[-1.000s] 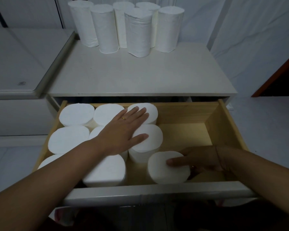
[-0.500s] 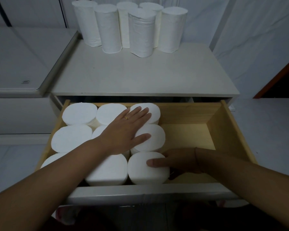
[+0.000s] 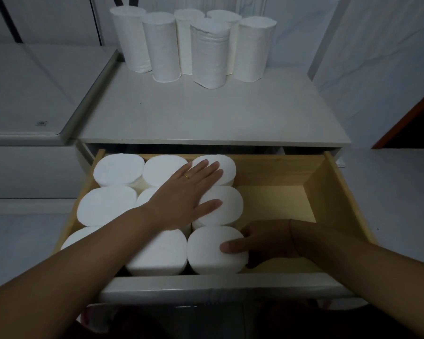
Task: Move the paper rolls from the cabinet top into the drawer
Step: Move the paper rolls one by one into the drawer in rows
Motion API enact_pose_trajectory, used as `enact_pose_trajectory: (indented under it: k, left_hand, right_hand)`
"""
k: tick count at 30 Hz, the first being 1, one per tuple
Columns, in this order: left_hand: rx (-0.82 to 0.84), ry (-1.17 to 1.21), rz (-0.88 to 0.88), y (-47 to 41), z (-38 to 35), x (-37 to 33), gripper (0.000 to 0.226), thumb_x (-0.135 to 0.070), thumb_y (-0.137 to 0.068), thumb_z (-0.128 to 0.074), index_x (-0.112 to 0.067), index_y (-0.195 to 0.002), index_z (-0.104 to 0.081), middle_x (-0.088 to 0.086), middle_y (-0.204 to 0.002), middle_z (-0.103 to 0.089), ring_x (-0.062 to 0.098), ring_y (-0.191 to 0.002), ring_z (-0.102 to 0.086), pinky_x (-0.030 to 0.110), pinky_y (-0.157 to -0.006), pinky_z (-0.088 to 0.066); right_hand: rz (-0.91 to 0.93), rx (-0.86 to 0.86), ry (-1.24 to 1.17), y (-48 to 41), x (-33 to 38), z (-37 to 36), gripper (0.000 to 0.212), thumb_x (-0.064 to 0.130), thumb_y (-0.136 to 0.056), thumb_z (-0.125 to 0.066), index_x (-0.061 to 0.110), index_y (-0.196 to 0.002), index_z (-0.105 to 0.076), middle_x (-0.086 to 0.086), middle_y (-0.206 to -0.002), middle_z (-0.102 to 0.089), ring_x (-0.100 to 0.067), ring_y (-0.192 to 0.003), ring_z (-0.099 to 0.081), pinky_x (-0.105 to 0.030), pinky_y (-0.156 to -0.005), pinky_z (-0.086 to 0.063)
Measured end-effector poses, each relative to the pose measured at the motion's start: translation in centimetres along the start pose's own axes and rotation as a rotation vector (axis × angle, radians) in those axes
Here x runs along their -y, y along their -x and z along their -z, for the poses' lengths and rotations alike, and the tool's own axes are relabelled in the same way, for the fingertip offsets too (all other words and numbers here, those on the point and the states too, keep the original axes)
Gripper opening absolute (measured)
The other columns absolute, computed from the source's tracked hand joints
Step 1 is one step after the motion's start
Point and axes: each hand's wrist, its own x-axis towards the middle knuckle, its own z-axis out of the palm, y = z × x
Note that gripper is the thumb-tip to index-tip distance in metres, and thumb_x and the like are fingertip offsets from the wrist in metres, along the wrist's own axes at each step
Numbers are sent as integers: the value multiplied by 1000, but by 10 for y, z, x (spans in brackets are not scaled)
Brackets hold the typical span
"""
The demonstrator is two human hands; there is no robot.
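White walls close in behind a pale cabinet top [image 3: 213,113], where six tall white paper rolls [image 3: 206,45] stand bunched at twelve o'clock. Below it, the open wooden drawer [image 3: 328,192] holds nine rolls upright in three rows, its three o'clock side bare. Fingers spread flat, the left hand [image 3: 189,194] presses the middle rolls, likely to steady the block. At five o'clock the right hand [image 3: 267,241] cups the nearest short white roll [image 3: 213,250], thumb on top, snugging it into line.
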Motion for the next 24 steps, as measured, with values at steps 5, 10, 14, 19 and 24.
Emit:
enact_pose_trajectory:
  k: [5, 10, 14, 19, 24]
  left_hand:
    - [-47, 8, 11, 4, -4, 1, 70, -65, -91, -16, -28, -150, -5, -11, -156, 4, 4, -144, 13, 24, -114, 14]
    - [-192, 19, 79, -1, 4, 3, 69, -60, -93, -24, -25, -151, -11, -7, -158, -3, 7, -145, 8, 28, -117, 9]
    - [-262, 5, 175, -5, 14, 13, 71, -62, -92, -23, -25, -151, -9, -9, -159, -3, 5, -144, 10, 27, -116, 10]
    - [-279, -14, 254, -6, 18, 28, 73, -65, -90, -14, -25, -151, -8, -8, -159, -1, 4, -144, 12, 27, -116, 12]
    - [-274, 8, 293, -9, 15, 39, 73, -67, -90, -11, -27, -151, -5, -8, -159, 1, 6, -144, 12, 36, -119, 5]
  right_hand:
    - [183, -58, 238, 17, 11, 7, 35, 48, -87, -52, 30, -117, -50, -1, -125, -56, -17, -108, -55, -24, -84, -49]
    - [334, -559, 608, 56, 54, 48, 52, 55, -83, -52, 6, -89, -69, -14, -87, -69, -15, -68, -55, -24, -62, -44]
    - [558, -901, 414, 56, 86, 81, 30, 37, -84, -61, 9, -92, -69, -8, -85, -68, -13, -70, -57, -16, -64, -42]
    - [680, -1030, 69, 15, 121, 115, 60, 35, -81, -68, 11, -131, -44, -1, -114, -56, -10, -99, -54, -20, -88, -42]
    - [752, -1120, -32, -23, 159, 147, 84, 39, -75, -73, 15, -141, -27, -7, -144, -38, -20, -130, -40, -31, -105, -34]
